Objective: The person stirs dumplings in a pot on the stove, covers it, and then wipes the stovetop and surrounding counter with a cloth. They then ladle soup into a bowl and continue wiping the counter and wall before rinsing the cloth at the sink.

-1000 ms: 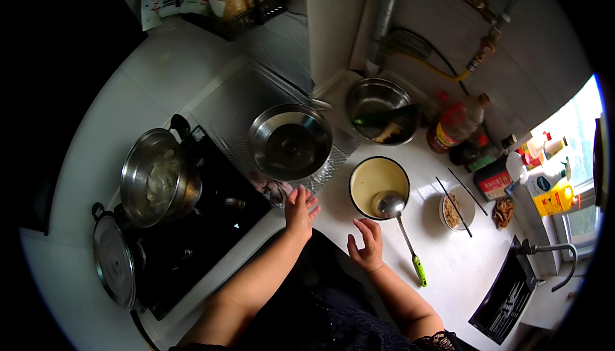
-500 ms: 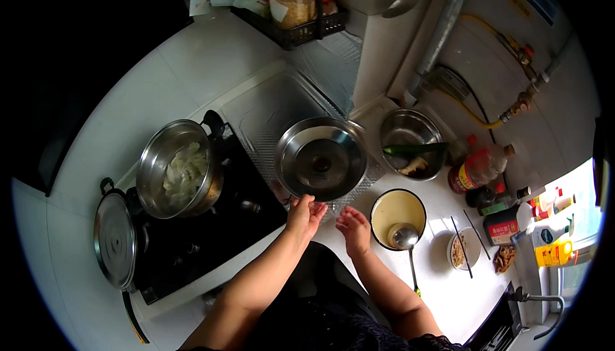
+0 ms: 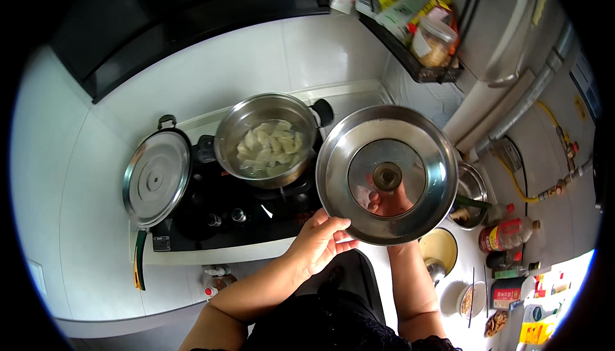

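A steel pot lid (image 3: 333, 178) with a round glass centre is raised over the right side of the stove. My left hand (image 3: 317, 245) pinches its lower left rim, thumb on top and fingers below. Under the lid, my right hand (image 3: 395, 204) shows through the glass, its fingers by the central knob; their exact grip is partly hidden. Left of the lid stands an uncovered steel pot (image 3: 234, 120) with pale dumplings (image 3: 272, 146) in water.
A lidded pan (image 3: 157, 178) sits left on the black stove (image 3: 211, 239). Right of the lid are a steel bowl (image 3: 474, 181) with a cucumber, a cream enamel bowl (image 3: 442, 245) with a ladle, a small bowl (image 3: 466, 300) with chopsticks, and several bottles (image 3: 506, 236). A black rack (image 3: 410, 53) hangs above.
Both hands have lifted the lid off the counter toward me. My right hand has gone underneath it, and my left now grips the rim. The view has swung left.
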`<action>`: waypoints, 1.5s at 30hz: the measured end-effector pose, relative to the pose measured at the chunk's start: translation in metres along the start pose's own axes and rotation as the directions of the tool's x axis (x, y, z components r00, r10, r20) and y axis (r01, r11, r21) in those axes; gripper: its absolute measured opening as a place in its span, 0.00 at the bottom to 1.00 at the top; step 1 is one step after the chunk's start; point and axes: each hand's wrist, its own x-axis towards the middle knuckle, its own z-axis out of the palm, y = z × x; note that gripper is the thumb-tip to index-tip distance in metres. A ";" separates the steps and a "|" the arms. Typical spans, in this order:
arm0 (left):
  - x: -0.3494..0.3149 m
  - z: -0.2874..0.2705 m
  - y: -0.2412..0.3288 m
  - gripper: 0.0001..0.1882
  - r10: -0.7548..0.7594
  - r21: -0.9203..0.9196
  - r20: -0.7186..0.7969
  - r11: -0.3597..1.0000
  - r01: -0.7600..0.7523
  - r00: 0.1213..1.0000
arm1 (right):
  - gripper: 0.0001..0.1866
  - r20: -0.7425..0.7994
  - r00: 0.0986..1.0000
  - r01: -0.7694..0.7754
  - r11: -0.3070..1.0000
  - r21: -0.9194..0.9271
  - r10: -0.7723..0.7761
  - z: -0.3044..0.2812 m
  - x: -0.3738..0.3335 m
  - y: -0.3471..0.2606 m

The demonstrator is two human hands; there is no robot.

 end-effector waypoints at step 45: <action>-0.061 -0.162 0.061 0.09 0.537 0.159 -0.348 0.842 -0.516 0.769 | 0.22 0.125 0.990 0.123 -0.808 -0.576 0.062 0.164 0.216 0.152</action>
